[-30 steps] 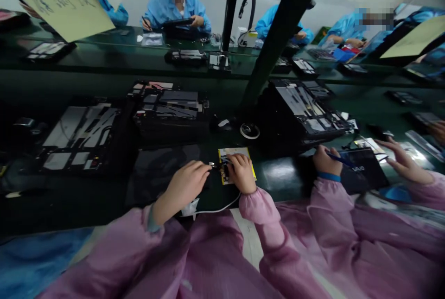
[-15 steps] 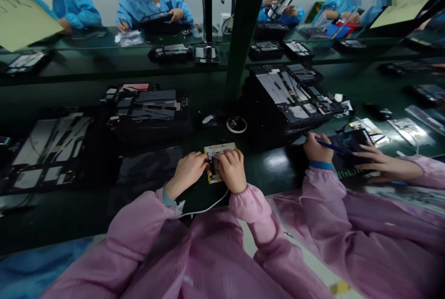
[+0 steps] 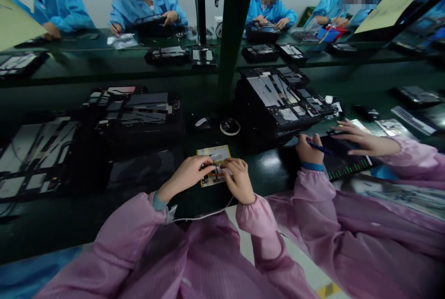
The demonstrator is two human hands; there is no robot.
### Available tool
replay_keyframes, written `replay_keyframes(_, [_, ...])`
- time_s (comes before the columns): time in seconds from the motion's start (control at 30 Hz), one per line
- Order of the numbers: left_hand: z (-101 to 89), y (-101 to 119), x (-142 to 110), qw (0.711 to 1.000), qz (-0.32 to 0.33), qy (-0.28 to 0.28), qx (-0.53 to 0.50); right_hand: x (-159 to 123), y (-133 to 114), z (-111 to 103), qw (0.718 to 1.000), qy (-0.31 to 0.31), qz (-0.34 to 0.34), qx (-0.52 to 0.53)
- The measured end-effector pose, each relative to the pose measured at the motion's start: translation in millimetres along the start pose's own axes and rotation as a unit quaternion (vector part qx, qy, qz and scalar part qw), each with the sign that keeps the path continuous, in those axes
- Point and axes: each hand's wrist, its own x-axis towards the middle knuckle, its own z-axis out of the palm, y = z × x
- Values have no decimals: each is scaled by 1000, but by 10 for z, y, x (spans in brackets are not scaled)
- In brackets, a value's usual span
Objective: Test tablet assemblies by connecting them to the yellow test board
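Panel [image 3: 214,154], yellow-edged, flat on table [image 3: 267,164], between hands. Left hand [image 3: 187,173] at its 8 o'clock, right hand [image 3: 239,180] at 4, fingertips of both over it, curled; cannot tell what either grips. Ring [image 3: 230,127] at 1 o'clock, stack [image 3: 278,97] at 2, cable [image 3: 205,217] at 6.

The right hand [image 3: 239,178] has drawn back toward the near right part of the yellow-edged piece [image 3: 217,152], baring more of its middle (it covered much of that a moment ago). The left hand's [image 3: 187,174] thumb and fingers have spread. At right, a neighbour's open hand [image 3: 363,140] has moved to the tablet's [image 3: 342,157] far side, uncovering more green bars. Across the bench [image 3: 264,164], a device [image 3: 263,32] once held upright is now lowered.
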Motion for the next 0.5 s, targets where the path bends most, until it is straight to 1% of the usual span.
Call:
replay_keyframes(0.07, [-16,38,-41,999,20,27,11,47,-36,-31,998,-30,-14,56])
replay_keyframes(0.17, [-50,150,-135,991,64,87,78,81,-55,-59,993,-41,-17,111])
replay_keyframes(0.2, [-58,199,-167,986,84,97,106,89,-60,-63,992,-43,-19,118])
replay_keyframes(0.23, [-63,247,-194,981,103,97,133,96,-68,-64,992,-44,-23,120])
replay_keyframes(0.33, [-47,338,-238,970,136,68,190,117,-99,-57,991,-49,-50,117])
replay_keyframes(0.4, [-18,338,-241,970,132,56,197,125,-118,-49,989,-54,-65,120])
replay_keyframes(0.5, [26,295,-244,980,105,41,165,122,-131,-36,987,-65,-83,121])
